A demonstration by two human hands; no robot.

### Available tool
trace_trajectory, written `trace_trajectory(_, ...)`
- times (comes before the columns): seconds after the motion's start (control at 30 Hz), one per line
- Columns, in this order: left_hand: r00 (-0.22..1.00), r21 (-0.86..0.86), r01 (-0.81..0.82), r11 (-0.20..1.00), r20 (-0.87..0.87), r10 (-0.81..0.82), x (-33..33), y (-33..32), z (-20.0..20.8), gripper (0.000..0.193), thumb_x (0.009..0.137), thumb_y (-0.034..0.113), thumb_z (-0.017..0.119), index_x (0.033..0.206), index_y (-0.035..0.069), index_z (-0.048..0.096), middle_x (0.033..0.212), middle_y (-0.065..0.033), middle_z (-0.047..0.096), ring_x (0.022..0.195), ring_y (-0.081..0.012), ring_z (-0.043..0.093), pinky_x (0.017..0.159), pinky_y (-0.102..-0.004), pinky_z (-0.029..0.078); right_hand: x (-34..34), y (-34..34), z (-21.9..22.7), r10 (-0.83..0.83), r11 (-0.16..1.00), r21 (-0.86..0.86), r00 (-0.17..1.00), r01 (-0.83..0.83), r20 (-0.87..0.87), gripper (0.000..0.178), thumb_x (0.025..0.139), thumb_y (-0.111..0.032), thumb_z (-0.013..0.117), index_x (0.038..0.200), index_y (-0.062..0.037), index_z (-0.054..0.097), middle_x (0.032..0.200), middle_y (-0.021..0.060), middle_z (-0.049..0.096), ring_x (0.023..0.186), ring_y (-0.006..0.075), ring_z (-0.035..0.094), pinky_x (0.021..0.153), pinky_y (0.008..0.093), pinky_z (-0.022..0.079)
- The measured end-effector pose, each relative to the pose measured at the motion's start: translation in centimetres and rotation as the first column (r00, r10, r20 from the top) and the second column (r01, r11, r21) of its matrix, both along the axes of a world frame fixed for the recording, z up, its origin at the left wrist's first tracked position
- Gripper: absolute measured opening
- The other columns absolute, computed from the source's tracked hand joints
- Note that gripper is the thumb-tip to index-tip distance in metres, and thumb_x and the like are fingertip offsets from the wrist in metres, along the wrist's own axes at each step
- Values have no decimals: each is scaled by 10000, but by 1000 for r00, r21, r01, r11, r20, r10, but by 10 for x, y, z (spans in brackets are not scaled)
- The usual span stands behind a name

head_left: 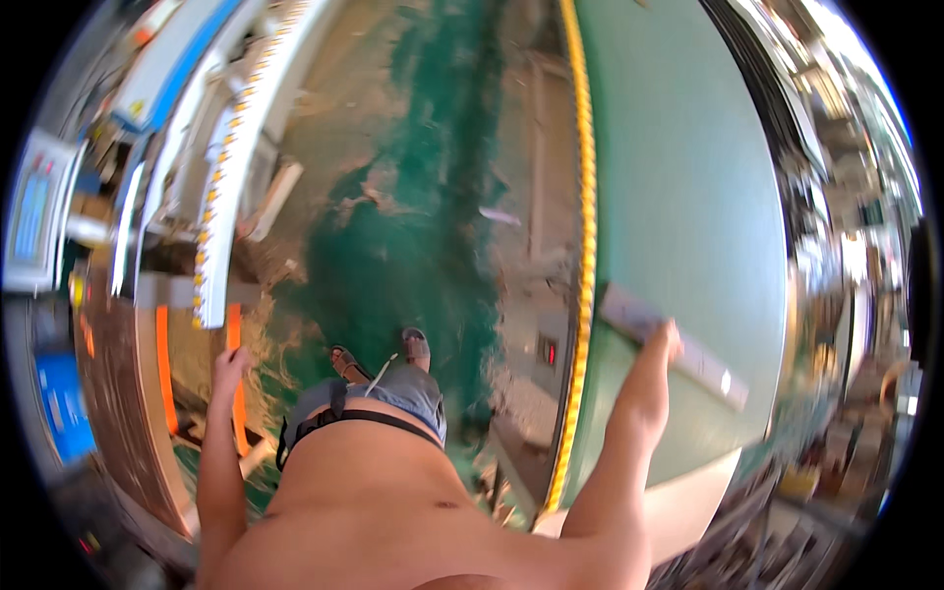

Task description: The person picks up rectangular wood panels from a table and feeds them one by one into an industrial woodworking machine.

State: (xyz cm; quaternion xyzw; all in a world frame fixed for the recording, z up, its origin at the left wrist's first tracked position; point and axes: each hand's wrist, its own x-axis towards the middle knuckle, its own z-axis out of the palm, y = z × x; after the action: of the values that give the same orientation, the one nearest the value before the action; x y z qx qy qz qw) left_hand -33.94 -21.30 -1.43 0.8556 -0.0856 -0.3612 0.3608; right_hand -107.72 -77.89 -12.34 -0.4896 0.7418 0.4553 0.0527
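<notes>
A flat, pale grey strip (710,370) lies slantwise over the green conveyor belt (688,177) on my right. My right hand (666,340) is on the strip near its middle, with fingers closed at its edge; the fingertips are blurred. On the other side, my left hand (232,364) hangs low with curled fingers and shows nothing in them. It is nearest to an orange upright bar (236,393) and the lower end of a white rail with yellow studs (228,197).
A yellow toothed edge (587,197) runs along the belt's near side. At the left stand a brown panel (123,393) and a control screen (37,211). Between the machines, the green floor (393,246) carries dust and scraps, with a wooden offcut (276,202) near the rail.
</notes>
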Motion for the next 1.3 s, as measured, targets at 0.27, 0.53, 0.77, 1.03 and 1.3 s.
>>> trace_trajectory(0.27,993,145,116,983,20,-120,-54,52,-32,267,816,249,598,982,44,639,860,-77,643,706,-175,599,638,-281,470,24,60,34,-399,590,-650,872,480,282,555,795,-433,568,1232,-110,457,1167,101,531,1057,253,479,894,408,373)
trace_trajectory(0.53,973,-7,-230,973,1,230,-17,82,-14,169,831,177,578,874,19,618,745,-39,613,660,-109,570,616,-274,463,169,121,139,468,358,-427,236,830,852,470,778,-231,644,1164,-12,490,1045,165,562,922,251,517,801,369,434)
trace_trajectory(0.77,880,-422,-452,786,-65,471,74,63,16,321,889,295,554,1033,9,579,931,-82,629,806,-147,608,763,-286,486,399,239,179,409,904,-418,-455,87,791,582,631,-104,705,1150,16,472,1121,139,483,1024,263,459,922,388,362)
trace_trajectory(1.03,441,-612,-791,-13,-585,680,148,183,79,597,850,506,517,1227,48,442,1084,-103,578,1007,-239,548,917,-386,413,671,410,211,216,99,-731,-703,-675,678,639,517,-71,692,1120,-75,480,1246,178,425,1113,375,427,946,439,365)
trace_trajectory(1.3,45,-396,-735,-551,-839,542,79,396,-19,328,857,301,510,1100,82,526,1045,-76,542,1032,-237,488,925,-391,412,943,534,176,216,-636,-610,-868,-473,447,834,612,-75,702,1348,-145,317,1327,84,379,1246,294,328,1043,470,236)
